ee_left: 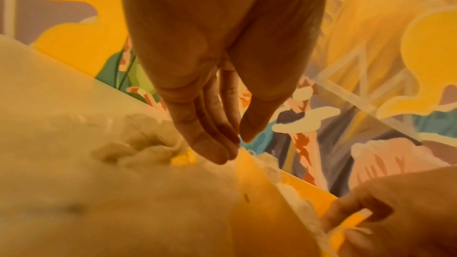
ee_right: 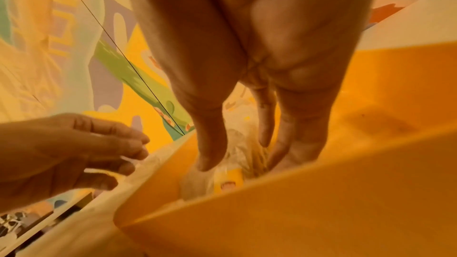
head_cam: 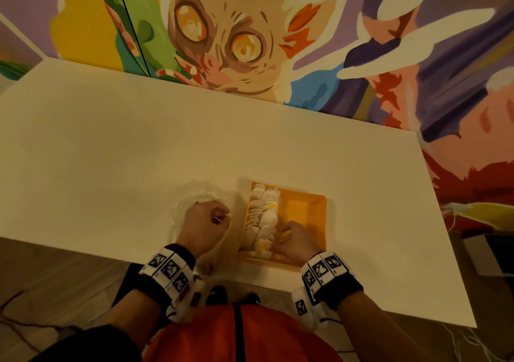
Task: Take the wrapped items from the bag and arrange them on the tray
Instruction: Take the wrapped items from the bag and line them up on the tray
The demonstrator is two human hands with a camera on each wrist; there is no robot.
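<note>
Bag [head_cam: 192, 197]: clear plastic, crumpled on table left of tray; contents I cannot tell
Left hand [head_cam: 204, 227]: I hold it over bag, fingers narrowly pinched together, nearer
Wrapped items [head_cam: 262, 217]: rows run near-to-far along tray [head_cam: 306, 208] left side
Right hand [head_cam: 294, 240]: fingers loosely extended, touching the near items

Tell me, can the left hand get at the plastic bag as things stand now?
Probably yes. The left hand is right over the plastic bag on the table, nothing lies between them, and the right hand is busy at the tray.
</note>
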